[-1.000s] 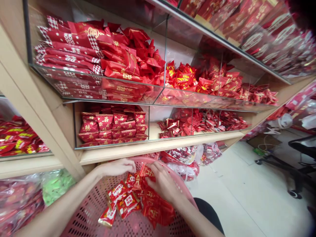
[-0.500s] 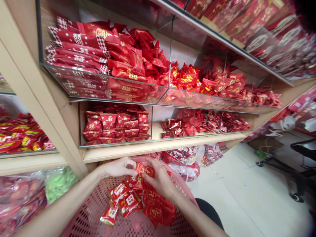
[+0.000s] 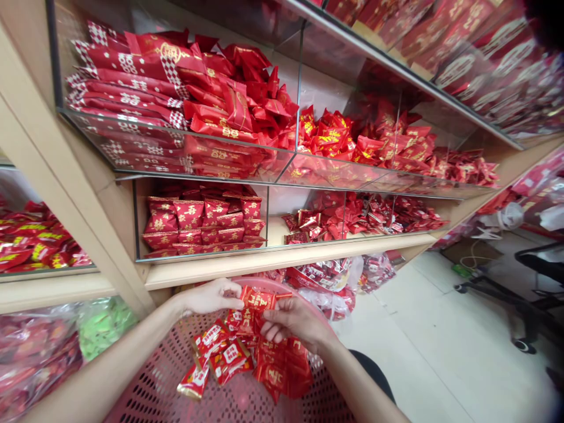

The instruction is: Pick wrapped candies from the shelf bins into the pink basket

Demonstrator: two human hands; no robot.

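Over a pink perforated basket (image 3: 145, 376), both hands hold a red packet with gold characters (image 3: 258, 299). My left hand (image 3: 218, 296) pinches its left end. My right hand (image 3: 295, 322) has its thumb and fingers closed on the packet's right end. Below my right hand, more red packets (image 3: 279, 373) lie in the basket. Small red and white packets with gold edges (image 3: 229, 358) lie to their left, a few of them overlapping. The fingertips of my left hand are partly hidden.
Wooden shelving (image 3: 291, 258) with glass-fronted compartments full of red packets stands just beyond the basket. Bagged packets (image 3: 326, 279) lie under the lowest shelf. A green bag (image 3: 106, 326) is at the left. A black wheeled chair (image 3: 520, 305) stands at the right.
My right hand has turned and shifted slightly right, and now grips the packet's right end. The packet shows flatter between both hands. The view has shifted slightly.
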